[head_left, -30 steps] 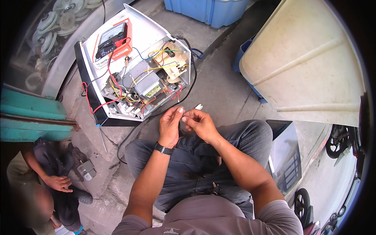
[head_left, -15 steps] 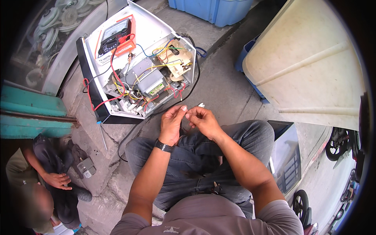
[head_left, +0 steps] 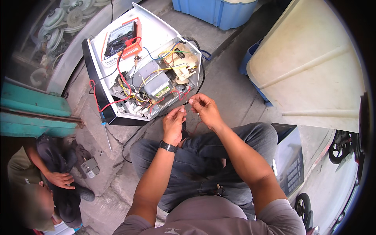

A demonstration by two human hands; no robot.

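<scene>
My left hand [head_left: 173, 123] is closed in a pinch above my lap, a watch on its wrist. Just to its right and a little higher, my right hand [head_left: 205, 111] pinches too. A small dark, thin piece shows between the two sets of fingertips; its kind is too small to tell. Below the right hand hangs a thin reddish wire [head_left: 198, 124], and a tiny white tip peeks from under its fingers. Beyond both hands lies an opened microwave oven [head_left: 93, 72] with a grey transformer [head_left: 154, 82] and loose coloured wires inside.
An analog multimeter [head_left: 121, 37] rests on its box inside the casing, its red and black leads trailing out. A blue-handled screwdriver [head_left: 105, 131] leans at the oven's near corner. A blue bin [head_left: 215, 13] and a large cream container [head_left: 309, 66] stand beyond. Another person [head_left: 58, 178] sits at left.
My right hand has moved up and slightly away from the left, opening a small gap between the fingertips. The whole view has shifted slightly.
</scene>
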